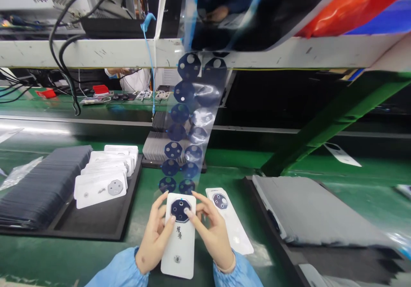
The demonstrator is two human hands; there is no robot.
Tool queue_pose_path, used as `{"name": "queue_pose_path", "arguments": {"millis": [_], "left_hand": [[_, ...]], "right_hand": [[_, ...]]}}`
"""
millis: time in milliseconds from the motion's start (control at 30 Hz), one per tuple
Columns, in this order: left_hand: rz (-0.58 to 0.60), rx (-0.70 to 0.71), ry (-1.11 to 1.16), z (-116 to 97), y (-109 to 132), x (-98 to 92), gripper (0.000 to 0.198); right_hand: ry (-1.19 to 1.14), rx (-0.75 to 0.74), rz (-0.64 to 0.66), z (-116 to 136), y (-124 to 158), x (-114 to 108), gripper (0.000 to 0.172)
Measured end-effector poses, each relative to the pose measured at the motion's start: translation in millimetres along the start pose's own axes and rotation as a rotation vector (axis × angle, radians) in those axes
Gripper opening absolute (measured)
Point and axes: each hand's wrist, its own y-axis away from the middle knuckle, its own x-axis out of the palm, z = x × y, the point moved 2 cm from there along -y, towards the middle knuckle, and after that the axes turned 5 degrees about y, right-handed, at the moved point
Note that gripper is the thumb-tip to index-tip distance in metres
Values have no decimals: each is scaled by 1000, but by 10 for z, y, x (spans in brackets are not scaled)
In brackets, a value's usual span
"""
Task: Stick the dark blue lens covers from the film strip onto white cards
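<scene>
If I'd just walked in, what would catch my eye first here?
Probably the clear strip of dark octagonal pieces running down the centre. Below it, the left hand and right hand hold a white panel with a dark octagon. Glossy red material stands out at upper right.

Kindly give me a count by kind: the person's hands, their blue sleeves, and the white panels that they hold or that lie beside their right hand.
Hands: 2 (left hand, right hand)
Blue sleeves: 2 (left sleeve, right sleeve)
White panels: 2 (held panel, lying panel)
Total: 6
</scene>
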Motion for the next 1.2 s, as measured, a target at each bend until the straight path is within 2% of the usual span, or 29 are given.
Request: {"name": "queue_pose_path", "arguments": {"millis": [100, 167, 267, 333, 400, 467, 533, 633, 800, 933, 967, 1000, 1067, 1100, 1133, 1200], "left_hand": [[18, 195, -100, -61, -32, -99, 40], [-28, 392, -219, -199, -81, -248, 29], [-251, 610, -537, -530, -146, -644, 23], [-390, 586, -886, -735, -167, -989, 28], [-399, 454, -1278, -851, -178, -1339, 37], [-527, 294, -1559, -899, -178, -1675, 47], [-561, 173, -1723, -897, -204, -1915, 58], [-519, 115, -1773, -894, -303, -2091, 65], [-482, 163, -1715, -1046, -449, -2109, 53], [-468, 221, -1611, -1251, -368, -1940, 23], [-474, 228, -1583, -1288, -323, -1857, 17], [-493, 237, -1540, -1315, -276, -1757, 20], [-550, 277, -1406, -1327, -192, -1509, 44], [-571, 310, -1267, -1310, -165, -1372, 56], [-551, 334, -1139, -1273, -157, -1228, 62], [-432, 352, -988, -1151, -198, -945, 48]], "right_hand": [[-112, 70, -121, 23, -67, -201, 32], [-214, 221, -168, 27, -149, -438, 39], [-197, 454, -20, 0, -305, -811, 56], [-17, 515, 57, -76, -402, -1010, 59], [161, 510, 114, -208, -476, -1115, 61], [350, 441, 108, -361, -523, -1142, 63], [553, 330, 11, -480, -540, -1131, 66], [725, 190, -104, -529, -511, -1085, 73], [640, 146, -80, -368, -439, -1037, 67], [540, 102, -120, -200, -407, -1006, 58], [508, 90, -126, -152, -388, -982, 55], [468, 75, -124, -97, -361, -947, 52], [357, 24, -101, 34, -281, -842, 50], [295, -17, -73, 105, -231, -771, 53], [235, -63, -26, 174, -181, -690, 58], [160, -111, 152, 271, -94, -504, 73]]}}
